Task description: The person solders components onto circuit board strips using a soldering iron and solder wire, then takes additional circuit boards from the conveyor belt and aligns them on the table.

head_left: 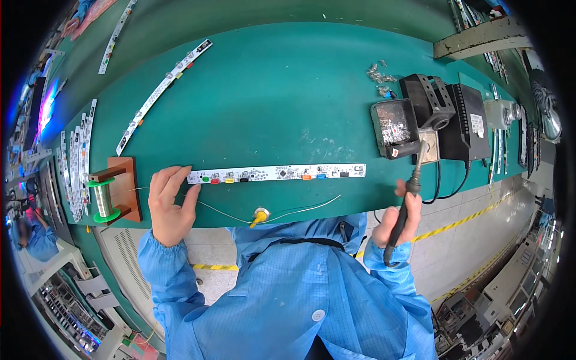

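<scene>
A long narrow white circuit board (270, 174) lies on the green mat, with small coloured connectors along its near edge. My left hand (171, 207) pinches the board's left end between fingers and thumb. In my right hand (407, 219) is a soldering iron (401, 225), gripped by its dark handle and tilted up. Its metal tip appears over the pale sponge tray (429, 147) of the iron stand; whether they touch I cannot tell. From a solder spool (103, 199) with green flanges, thin solder wire (300, 211) passes by my left hand and curves along the table's near edge.
The spool sits on a brown holder (133, 186). Another board (162, 87) lies at the back left, near several stacked boards (78, 162). A black box-shaped unit (468, 123), an iron stand (427, 99), a dross tray (395, 123) and loose metal bits (381, 75) occupy the right.
</scene>
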`<control>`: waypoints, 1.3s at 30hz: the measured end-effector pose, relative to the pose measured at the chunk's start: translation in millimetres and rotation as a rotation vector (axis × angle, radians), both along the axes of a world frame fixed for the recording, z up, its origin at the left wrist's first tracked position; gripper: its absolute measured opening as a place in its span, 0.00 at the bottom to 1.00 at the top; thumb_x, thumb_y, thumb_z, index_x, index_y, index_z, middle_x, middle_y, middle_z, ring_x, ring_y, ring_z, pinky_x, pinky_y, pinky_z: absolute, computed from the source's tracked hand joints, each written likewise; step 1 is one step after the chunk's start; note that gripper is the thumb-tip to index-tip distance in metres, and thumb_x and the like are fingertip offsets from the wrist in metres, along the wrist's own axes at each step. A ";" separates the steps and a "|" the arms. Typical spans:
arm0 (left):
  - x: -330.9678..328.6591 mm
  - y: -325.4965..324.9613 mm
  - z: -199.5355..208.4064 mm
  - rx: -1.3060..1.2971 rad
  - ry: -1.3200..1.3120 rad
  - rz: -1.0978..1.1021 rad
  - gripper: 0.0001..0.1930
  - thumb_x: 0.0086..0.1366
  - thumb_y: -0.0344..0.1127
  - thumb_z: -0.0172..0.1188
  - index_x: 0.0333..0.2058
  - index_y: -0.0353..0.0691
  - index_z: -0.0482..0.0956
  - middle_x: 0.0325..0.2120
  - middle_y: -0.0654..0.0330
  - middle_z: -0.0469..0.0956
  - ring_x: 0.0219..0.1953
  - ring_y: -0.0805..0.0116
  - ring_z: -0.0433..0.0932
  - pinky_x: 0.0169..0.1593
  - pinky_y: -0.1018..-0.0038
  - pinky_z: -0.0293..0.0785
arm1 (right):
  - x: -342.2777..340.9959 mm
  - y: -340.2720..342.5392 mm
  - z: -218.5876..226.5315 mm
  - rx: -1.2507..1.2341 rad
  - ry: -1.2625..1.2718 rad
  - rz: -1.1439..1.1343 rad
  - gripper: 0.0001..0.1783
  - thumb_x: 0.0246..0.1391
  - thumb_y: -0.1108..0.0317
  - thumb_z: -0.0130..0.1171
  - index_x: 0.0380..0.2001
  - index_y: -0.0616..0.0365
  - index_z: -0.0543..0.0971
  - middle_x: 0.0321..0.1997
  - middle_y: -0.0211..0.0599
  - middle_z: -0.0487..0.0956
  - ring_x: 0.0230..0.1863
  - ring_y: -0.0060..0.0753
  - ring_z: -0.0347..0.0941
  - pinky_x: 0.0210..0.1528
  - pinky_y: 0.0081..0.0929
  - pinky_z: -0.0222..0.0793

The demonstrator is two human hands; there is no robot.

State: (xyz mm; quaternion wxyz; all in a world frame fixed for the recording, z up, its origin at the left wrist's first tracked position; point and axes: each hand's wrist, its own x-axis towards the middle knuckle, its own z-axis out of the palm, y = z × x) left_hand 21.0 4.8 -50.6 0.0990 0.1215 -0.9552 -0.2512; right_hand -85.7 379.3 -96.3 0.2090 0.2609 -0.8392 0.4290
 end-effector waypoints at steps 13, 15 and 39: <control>-2.5 -8.9 1.2 0.027 -0.063 -0.049 0.17 0.48 0.20 0.64 0.40 0.34 0.79 0.37 0.53 0.74 0.40 0.55 0.74 0.44 0.68 0.71 | -26.8 -42.5 14.7 0.205 -0.093 0.116 0.29 0.36 0.84 0.64 0.48 0.63 0.73 0.48 0.52 0.78 0.44 0.50 0.74 0.47 0.36 0.69; -1.6 -9.9 0.9 0.036 -0.063 -0.043 0.16 0.49 0.20 0.64 0.39 0.33 0.78 0.38 0.53 0.75 0.40 0.56 0.74 0.44 0.69 0.71 | -27.9 -44.9 9.8 0.173 -0.091 0.136 0.30 0.34 0.85 0.66 0.47 0.63 0.74 0.48 0.51 0.78 0.43 0.49 0.75 0.46 0.36 0.69; 31.6 -33.6 6.1 0.987 0.118 0.099 0.13 0.53 0.19 0.62 0.39 0.29 0.79 0.45 0.50 0.74 0.42 0.69 0.76 0.45 0.78 0.72 | -17.4 -36.2 19.5 -0.135 -0.103 0.176 0.35 0.39 0.88 0.64 0.52 0.54 0.67 0.41 0.48 0.78 0.41 0.43 0.76 0.47 0.37 0.70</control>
